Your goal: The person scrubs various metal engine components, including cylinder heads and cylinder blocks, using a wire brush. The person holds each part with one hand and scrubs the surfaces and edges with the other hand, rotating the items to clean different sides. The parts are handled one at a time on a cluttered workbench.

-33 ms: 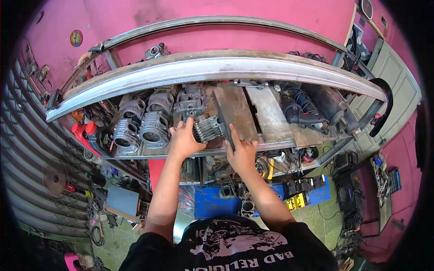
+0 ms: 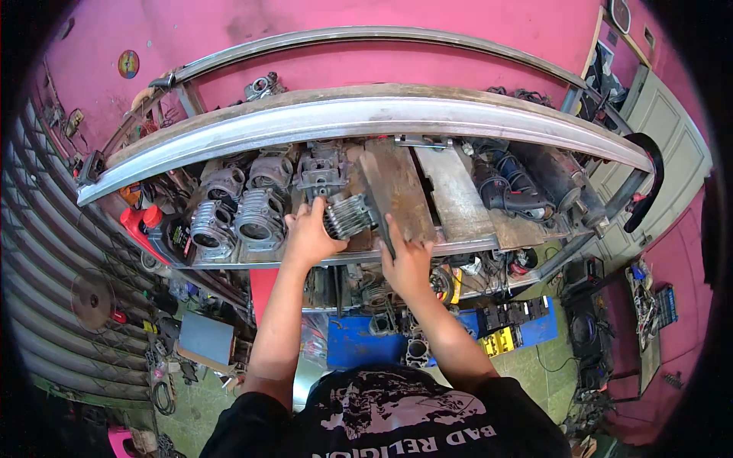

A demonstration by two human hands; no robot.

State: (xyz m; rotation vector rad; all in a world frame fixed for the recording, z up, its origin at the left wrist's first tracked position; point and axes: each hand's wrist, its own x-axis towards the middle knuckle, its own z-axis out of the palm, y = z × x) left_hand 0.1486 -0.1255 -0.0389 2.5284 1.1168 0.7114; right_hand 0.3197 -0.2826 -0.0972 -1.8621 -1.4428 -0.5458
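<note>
My left hand (image 2: 313,238) is closed round a finned metal engine cylinder (image 2: 347,217), held on its side near the front edge of the workbench. The fins face up, and part of the cylinder is hidden under my fingers. In my right hand (image 2: 408,261) is the near end of a long, dark flat file (image 2: 376,195). The file stretches away from me and lies along the cylinder's right end face, seemingly touching it. My right index finger rests along the file. A wooden board (image 2: 405,187) lies just to the right of the file.
Several finned cylinders (image 2: 261,217) stand on the bench to the left. A pale metal plate (image 2: 456,195) and a corded power tool (image 2: 515,195) lie to the right. A metal rail (image 2: 382,114) crosses behind. Below are a blue sheet (image 2: 359,343) and loose engine parts.
The file and my right hand have shifted very slightly to the left. My left hand still grips the cylinder in nearly the same place.
</note>
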